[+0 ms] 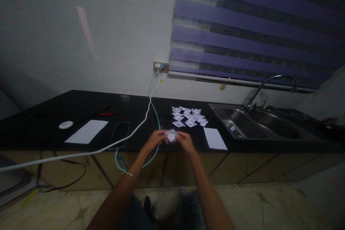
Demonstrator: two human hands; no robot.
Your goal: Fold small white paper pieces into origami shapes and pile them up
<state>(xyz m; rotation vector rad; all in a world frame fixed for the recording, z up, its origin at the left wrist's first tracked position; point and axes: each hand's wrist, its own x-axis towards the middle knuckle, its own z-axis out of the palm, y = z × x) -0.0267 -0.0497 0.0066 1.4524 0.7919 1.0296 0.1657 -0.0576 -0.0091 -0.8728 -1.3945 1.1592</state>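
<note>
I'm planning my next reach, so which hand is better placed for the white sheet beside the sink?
Probably your right hand: it's nearer that white sheet, while your left hand is farther off. Both hold the folded paper.

Everything is dimly lit and the corners are darkened. A pale streak [87, 30], perhaps a reflection, is seen on the wall [121, 36]. The edges are stretched; fine detail on the blind [242, 28] is blurred.

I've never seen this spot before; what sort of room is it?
Most likely a kitchen: a double-bowl metal sink with a curved faucet is set into a dark countertop above cabinets.
</note>
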